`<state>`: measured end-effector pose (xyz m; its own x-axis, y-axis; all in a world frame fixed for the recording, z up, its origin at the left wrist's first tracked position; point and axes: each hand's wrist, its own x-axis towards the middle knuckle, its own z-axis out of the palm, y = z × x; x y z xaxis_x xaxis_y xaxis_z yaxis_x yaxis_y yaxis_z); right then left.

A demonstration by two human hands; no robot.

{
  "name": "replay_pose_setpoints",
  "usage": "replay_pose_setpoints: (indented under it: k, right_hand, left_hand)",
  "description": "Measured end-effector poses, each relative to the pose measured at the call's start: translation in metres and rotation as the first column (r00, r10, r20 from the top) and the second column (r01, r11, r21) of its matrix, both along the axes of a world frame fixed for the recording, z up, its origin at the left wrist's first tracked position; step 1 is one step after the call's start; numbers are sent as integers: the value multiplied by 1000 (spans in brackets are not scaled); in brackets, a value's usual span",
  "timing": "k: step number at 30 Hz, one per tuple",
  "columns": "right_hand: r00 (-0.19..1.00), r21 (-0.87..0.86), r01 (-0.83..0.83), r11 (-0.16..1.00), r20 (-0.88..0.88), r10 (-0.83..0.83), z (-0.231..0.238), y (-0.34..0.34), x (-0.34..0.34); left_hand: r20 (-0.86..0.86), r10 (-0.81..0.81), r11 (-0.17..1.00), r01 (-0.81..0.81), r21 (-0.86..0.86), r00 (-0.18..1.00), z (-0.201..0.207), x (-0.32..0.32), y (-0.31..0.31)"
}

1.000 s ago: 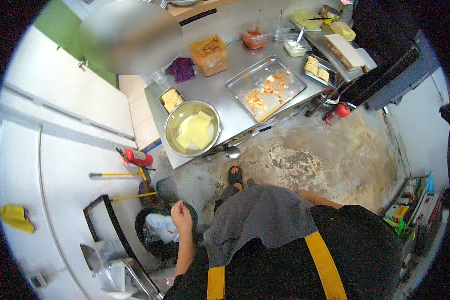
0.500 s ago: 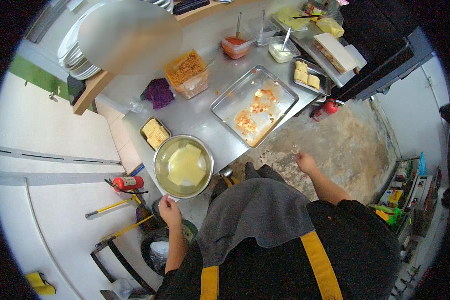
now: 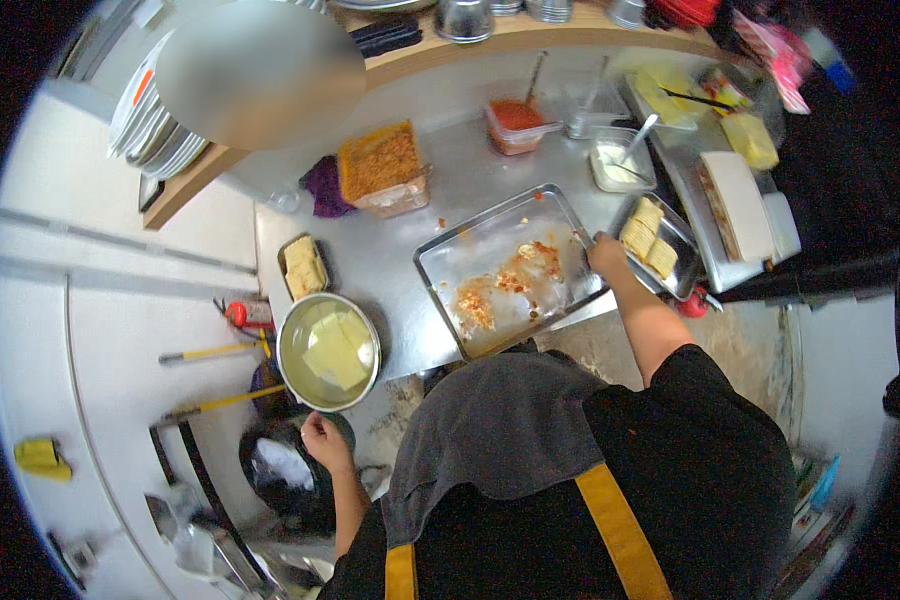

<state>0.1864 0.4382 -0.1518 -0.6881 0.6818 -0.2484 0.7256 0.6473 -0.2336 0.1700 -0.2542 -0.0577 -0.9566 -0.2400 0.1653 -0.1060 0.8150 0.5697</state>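
My right hand [image 3: 606, 256] reaches out to the right rim of a large steel tray [image 3: 475, 262] smeared with red-orange sauce, and its fingers curl over that edge. Just to its right lies a small steel tray of pale yellow slices [image 3: 654, 240]. My left hand [image 3: 320, 436] hangs low with curled fingers, just below a round steel bowl [image 3: 328, 350] of yellow sheets and above a bin lined with a black bag [image 3: 282, 470]. Whether it holds anything is not visible.
On the steel counter [image 3: 400, 260] stand a tub of orange shreds [image 3: 380, 165], a purple cloth [image 3: 323, 188], a small dish of yellow pieces [image 3: 302, 265], a red sauce tub [image 3: 516, 125] and a white sauce tub [image 3: 620, 165]. A red bottle [image 3: 245, 313] and yellow-handled tools [image 3: 205, 352] are by the wall.
My right hand has moved forward from above the floor to the large tray's right rim. My left hand has risen from the bin toward the bowl. The view has shifted toward the counter.
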Motion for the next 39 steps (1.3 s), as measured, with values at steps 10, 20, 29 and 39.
replay_pose_setpoints:
  k: [10, 20, 29, 39]
  right_hand:
    - [957, -66, -226, 972, 173, 234, -37, 6, 87]
    - [944, -735, 267, 623, 69, -323, 20, -93, 147]
    - [788, -940, 276, 199, 103, -607, -29, -187, 143]
    - [752, -935, 353, 22, 270, -601, -113, -247, 79]
  left_hand:
    - [32, 93, 992, -90, -93, 995, -10, 52, -3]
    - [510, 141, 601, -482, 637, 849, -41, -29, -34]
    - [558, -183, 692, -297, 658, 809, -58, -51, -40]
    - [756, -366, 846, -145, 514, 542, -8, -59, -24]
